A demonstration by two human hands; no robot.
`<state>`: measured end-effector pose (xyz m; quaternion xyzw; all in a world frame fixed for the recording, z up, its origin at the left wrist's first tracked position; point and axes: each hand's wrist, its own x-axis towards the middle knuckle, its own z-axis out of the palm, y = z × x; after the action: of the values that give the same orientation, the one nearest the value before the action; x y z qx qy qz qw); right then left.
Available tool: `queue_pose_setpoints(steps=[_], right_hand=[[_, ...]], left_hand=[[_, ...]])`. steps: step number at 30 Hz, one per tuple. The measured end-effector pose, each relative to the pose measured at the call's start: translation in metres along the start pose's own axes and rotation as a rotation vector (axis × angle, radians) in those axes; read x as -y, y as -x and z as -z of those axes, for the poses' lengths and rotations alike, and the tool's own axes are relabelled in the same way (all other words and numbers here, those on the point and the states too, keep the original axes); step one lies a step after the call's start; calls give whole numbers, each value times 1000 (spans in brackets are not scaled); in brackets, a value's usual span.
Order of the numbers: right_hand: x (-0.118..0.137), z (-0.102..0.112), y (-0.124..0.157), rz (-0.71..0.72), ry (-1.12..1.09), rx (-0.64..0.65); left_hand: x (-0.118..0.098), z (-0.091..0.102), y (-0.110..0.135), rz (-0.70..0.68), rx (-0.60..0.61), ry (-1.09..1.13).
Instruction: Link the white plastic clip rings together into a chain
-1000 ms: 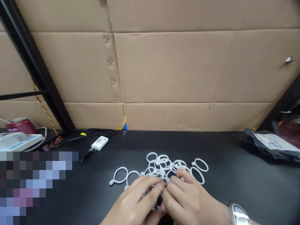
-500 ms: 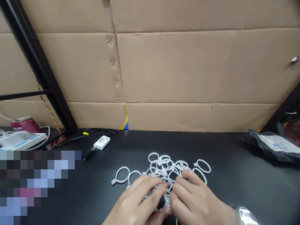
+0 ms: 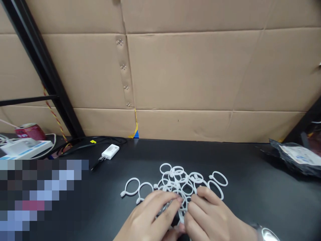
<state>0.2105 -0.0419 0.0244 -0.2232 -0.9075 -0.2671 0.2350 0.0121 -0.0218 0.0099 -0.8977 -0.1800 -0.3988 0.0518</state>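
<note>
A heap of thin white plastic rings [image 3: 176, 179], each with a small knob-like clasp, lies on the black table. At its near edge my left hand [image 3: 155, 214] is closed, its thumb and fingers curled around a white plastic ring [image 3: 181, 216]. My right hand [image 3: 210, 214] is closed against the same ring from the right, and its fingers hide much of it. Both hands nearly touch. Loose rings lie left of the heap, including a white ring [image 3: 132, 186] by itself, and another ring [image 3: 220, 178] rests beyond my right hand.
A white adapter with a black plug [image 3: 110, 152] lies at the back left. Farther left are a red can [image 3: 31, 131] and a white power strip [image 3: 37, 147]. A black plastic package [image 3: 296, 157] sits at the right. Cardboard [image 3: 190, 70] stands behind the table.
The view has shifted slightly, moving everything a little to the right in the picture. Both hands stay closed at the same ring, with only slight finger movement.
</note>
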Motion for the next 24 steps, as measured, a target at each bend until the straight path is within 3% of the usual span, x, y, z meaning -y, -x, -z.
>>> queue_pose_setpoints(steps=[8,13,19,24], right_hand=[[-5,-4,-2,-133,-122,-31],[-16,-3,2,-194,-237,-46],[-37,-9,12,-624,-401,-85],[-49,-17,13,-962,-612,-58]], left_hand=[[2,1,0,17,-27,12],[10,-4,6,150,77,-41],[19,-4,6,485,278,27],[22,5,-3,749,117,226]])
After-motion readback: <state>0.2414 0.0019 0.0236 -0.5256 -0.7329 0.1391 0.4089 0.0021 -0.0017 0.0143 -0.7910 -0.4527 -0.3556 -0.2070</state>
